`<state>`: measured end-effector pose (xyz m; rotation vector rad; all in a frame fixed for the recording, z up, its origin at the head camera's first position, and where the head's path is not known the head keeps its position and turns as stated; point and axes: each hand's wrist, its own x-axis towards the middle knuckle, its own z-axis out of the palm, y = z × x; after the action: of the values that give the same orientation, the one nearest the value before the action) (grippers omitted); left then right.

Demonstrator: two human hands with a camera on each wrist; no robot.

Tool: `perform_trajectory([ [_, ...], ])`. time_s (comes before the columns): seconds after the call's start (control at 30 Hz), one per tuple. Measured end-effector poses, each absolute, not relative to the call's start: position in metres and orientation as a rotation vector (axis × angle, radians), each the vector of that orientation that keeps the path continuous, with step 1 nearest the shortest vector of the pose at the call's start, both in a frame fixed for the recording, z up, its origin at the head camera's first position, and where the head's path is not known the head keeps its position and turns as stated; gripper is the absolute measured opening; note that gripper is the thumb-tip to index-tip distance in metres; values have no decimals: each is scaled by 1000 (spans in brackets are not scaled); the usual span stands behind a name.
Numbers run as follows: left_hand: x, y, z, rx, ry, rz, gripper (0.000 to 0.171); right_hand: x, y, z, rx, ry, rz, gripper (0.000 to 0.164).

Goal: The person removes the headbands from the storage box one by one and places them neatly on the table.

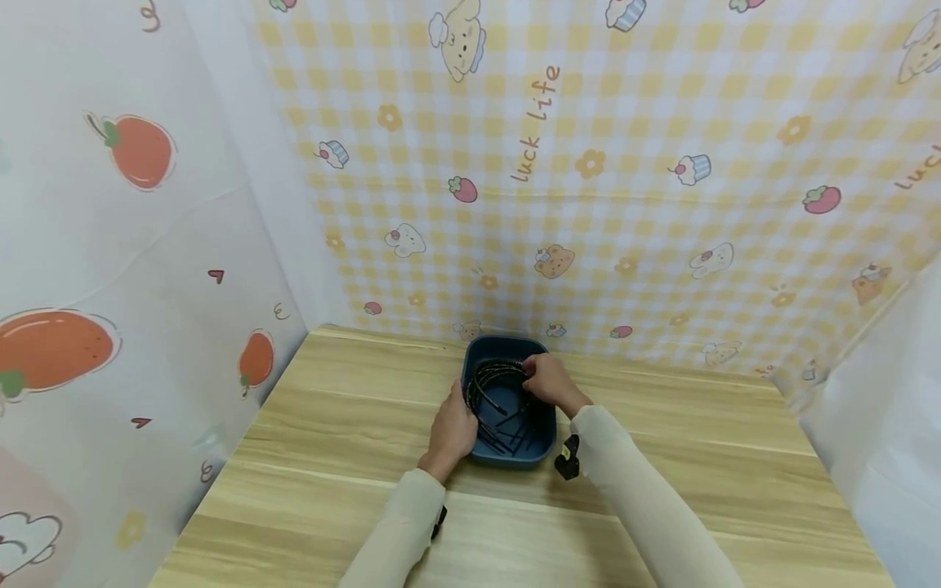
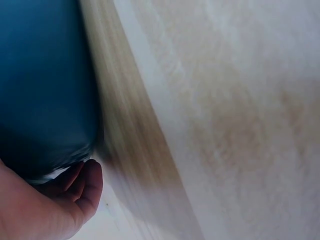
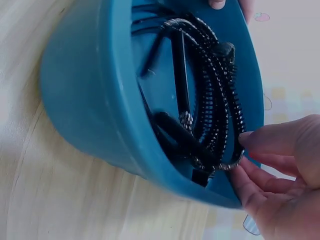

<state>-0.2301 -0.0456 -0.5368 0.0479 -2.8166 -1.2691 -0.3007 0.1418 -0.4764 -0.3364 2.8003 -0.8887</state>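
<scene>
A blue plastic basin [image 1: 510, 462] stands on the table near the back wall. Several black headbands [image 3: 220, 95] with glittering studs lie curved inside it, overlapping one another. At the basin's left side, my left hand [image 1: 452, 425] grips the wall, a fingertip showing over the rim in the right wrist view. Curled fingers [image 2: 90, 187] show against the basin's lower edge in the left wrist view. My right hand [image 1: 550, 380] reaches over the right rim and pinches a headband between thumb [image 3: 272, 140] and fingers. How many bands it holds is hard to tell.
The wood-grain table [image 1: 353, 408] extends to both sides of the basin. Behind it hangs a yellow checked cloth [image 1: 647, 245] with cartoon prints, and a white printed sheet [image 1: 184, 245] hangs at the left. Black wrist straps [image 1: 568, 459] show at my sleeves.
</scene>
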Motion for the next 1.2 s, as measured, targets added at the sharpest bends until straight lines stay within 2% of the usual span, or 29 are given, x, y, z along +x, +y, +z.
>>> perform_trajectory([
  [0.23,-231,-46,-538,36,-2824,-1289,60,-298,146,-470,-354,2785,-913,27],
  [0.6,-229,-47,-537,17,-2814,-1284,61,-300,155,-471,-324,2802,-930,25],
  [1.2,-229,-47,-534,20,-2802,-1302,59,-298,175,-471,-89,2723,-1239,32],
])
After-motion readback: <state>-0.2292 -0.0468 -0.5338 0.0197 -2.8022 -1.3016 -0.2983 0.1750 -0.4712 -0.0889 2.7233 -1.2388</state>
